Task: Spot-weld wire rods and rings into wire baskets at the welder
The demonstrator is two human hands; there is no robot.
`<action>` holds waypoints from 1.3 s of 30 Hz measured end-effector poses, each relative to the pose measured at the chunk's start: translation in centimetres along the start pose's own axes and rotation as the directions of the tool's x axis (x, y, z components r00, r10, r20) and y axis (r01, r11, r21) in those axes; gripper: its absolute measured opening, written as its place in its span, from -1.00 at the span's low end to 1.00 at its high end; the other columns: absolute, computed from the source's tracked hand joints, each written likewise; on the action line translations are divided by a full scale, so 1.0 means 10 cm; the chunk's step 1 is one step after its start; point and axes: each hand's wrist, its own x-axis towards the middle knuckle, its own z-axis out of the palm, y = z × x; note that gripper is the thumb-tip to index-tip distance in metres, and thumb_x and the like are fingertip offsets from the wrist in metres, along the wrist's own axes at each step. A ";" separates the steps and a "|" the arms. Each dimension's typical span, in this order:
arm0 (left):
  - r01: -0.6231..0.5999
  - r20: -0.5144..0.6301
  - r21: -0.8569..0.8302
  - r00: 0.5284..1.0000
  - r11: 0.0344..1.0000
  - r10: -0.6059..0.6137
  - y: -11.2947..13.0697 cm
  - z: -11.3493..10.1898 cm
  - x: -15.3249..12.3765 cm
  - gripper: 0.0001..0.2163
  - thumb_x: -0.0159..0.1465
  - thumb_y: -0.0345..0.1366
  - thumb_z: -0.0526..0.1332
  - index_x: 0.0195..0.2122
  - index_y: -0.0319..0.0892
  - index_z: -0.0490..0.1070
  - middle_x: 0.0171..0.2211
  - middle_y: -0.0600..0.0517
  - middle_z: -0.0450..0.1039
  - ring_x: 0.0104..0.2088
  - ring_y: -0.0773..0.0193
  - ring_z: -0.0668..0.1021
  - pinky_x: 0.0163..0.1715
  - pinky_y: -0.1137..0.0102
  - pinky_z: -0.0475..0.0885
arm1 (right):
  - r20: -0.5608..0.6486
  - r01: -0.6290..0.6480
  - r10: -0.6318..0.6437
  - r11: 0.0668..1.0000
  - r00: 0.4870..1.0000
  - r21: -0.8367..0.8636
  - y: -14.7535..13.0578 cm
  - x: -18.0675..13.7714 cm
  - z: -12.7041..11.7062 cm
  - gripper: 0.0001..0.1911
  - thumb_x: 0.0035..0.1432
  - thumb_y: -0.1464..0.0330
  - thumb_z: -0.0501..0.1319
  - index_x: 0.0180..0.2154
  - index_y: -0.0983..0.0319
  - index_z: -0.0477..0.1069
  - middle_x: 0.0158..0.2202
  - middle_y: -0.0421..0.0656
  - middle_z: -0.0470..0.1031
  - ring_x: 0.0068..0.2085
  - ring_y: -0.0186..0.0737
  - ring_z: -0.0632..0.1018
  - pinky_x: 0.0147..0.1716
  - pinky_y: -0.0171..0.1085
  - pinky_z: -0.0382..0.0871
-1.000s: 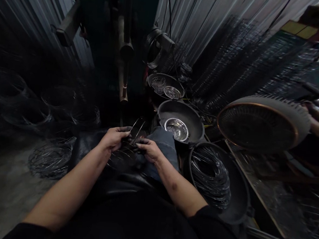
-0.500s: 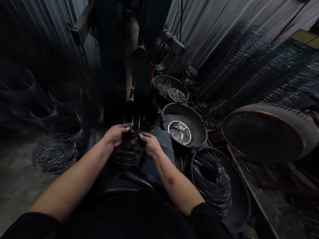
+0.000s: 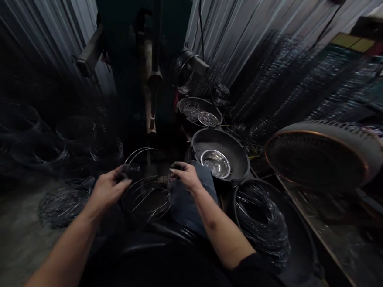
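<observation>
A: Compared with a second ago, our hands have come apart. They were close together over the lap, both pinching the wire frame upright; now the left hand (image 3: 107,190) has swung out toward 9 o'clock and the frame has tipped over so its rings face up at us.

B: Agreed. The wire frame (image 3: 146,197) now lies nearly flat across our lap, just left of the knee in blue denim (image 3: 187,200). We judge that the piece is being turned round to get at another side of it, not put down.

A: And the grip? Our left hand is curled closed on the frame's rim at its 9 o'clock side, thumb over the wire, with a loose arc of wire rising from that spot.

B: The right hand (image 3: 184,176) is pinched too, fingertips pressed together on the rim at about 2 o'clock. Neither hand is spread. It is dark there, so how many wires each pinch takes in we cannot tell.

A: Around us: a steel bowl (image 3: 215,163) sits inside a dark pan (image 3: 239,158) at 1 o'clock, a coil of wire (image 3: 261,218) fills another pan at 3 o'clock, and a fan guard (image 3: 321,157) lies beyond it.

B: Another person's hand (image 3: 374,136) shows at the far right edge, well apart from ours.
</observation>
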 end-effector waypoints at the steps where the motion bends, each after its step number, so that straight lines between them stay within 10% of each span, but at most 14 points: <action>1: 0.047 0.024 -0.040 0.999 0.998 -0.046 -0.04 -0.13 -0.01 -0.50 -0.21 -0.29 0.44 -0.16 -0.17 0.53 -0.37 0.00 0.57 -0.38 0.21 0.56 -0.40 0.42 0.46 | -0.029 0.018 -0.018 1.000 0.999 -0.019 0.01 0.05 -0.06 -0.60 -0.40 0.31 0.45 -0.39 0.27 0.49 -0.50 -0.26 0.49 -0.44 -0.32 0.48 -0.30 -0.25 0.38; 6: 0.263 0.164 -0.296 0.961 0.918 -0.222 -0.16 -0.48 -0.02 -0.33 -0.28 -0.38 0.49 -0.03 -0.16 0.45 -0.24 -0.08 0.57 -0.33 0.18 0.60 -0.37 0.40 0.52 | 0.261 0.052 -0.008 0.986 0.965 -0.160 -0.05 0.18 -0.07 -0.46 -0.41 0.36 0.48 -0.24 0.24 0.48 -0.33 -0.23 0.52 -0.27 -0.27 0.49 -0.18 -0.23 0.39; 13: 0.279 0.275 -0.458 0.947 0.844 -0.164 -0.27 -0.30 0.35 -0.42 -0.23 -0.57 0.39 -0.09 -0.20 0.48 -0.21 -0.08 0.55 -0.32 0.28 0.58 -0.35 0.51 0.50 | 0.517 -0.040 0.079 0.996 0.852 -0.086 -0.25 -0.05 -0.03 -0.53 -0.32 0.31 0.47 -0.25 0.28 0.53 -0.29 -0.18 0.56 -0.24 -0.25 0.53 -0.07 -0.19 0.34; 19: 0.287 0.144 -0.377 0.957 0.881 -0.250 -0.40 0.15 0.67 -0.52 -0.13 -0.60 0.32 -0.10 -0.32 0.45 -0.27 -0.13 0.55 -0.27 0.21 0.58 -0.22 0.37 0.50 | 0.274 -0.169 0.180 0.984 0.945 -0.063 -0.19 -0.14 -0.07 -0.61 -0.44 0.29 0.48 -0.45 0.31 0.55 -0.53 -0.22 0.52 -0.48 -0.34 0.48 -0.33 -0.28 0.36; 24: 0.264 -0.037 -0.264 0.958 0.928 -0.283 -0.47 0.34 0.41 -0.48 -0.12 -0.48 0.42 -0.06 -0.24 0.46 -0.30 -0.02 0.57 -0.24 0.22 0.59 -0.13 0.36 0.46 | 0.054 -0.155 0.151 0.985 0.987 0.078 -0.10 0.00 -0.05 -0.66 -0.44 0.27 0.46 -0.55 0.29 0.45 -0.68 -0.28 0.41 -0.64 -0.42 0.37 -0.64 -0.39 0.18; 33: 0.488 0.109 -0.229 0.873 0.842 -0.476 -0.56 0.39 -0.02 -0.42 0.01 -0.28 0.42 0.08 -0.23 0.36 -0.13 -0.16 0.54 -0.12 0.17 0.57 -0.09 0.36 0.44 | -0.130 -0.091 0.146 0.929 0.981 0.360 -0.09 0.12 0.21 -0.74 -0.22 0.33 0.39 -0.49 0.27 0.35 -0.64 -0.22 0.47 -0.67 -0.41 0.37 -0.68 -0.40 0.22; 39: 0.533 0.214 -0.385 0.845 0.753 -0.489 -0.55 0.59 0.05 -0.72 0.16 -0.23 0.27 -0.19 -0.33 0.50 -0.24 -0.19 0.56 -0.27 0.16 0.60 -0.26 0.33 0.49 | -0.139 -0.025 0.110 0.863 0.984 0.505 -0.04 0.08 0.43 -0.70 -0.25 0.31 0.41 -0.47 0.26 0.35 -0.61 -0.22 0.48 -0.61 -0.38 0.43 -0.61 -0.40 0.28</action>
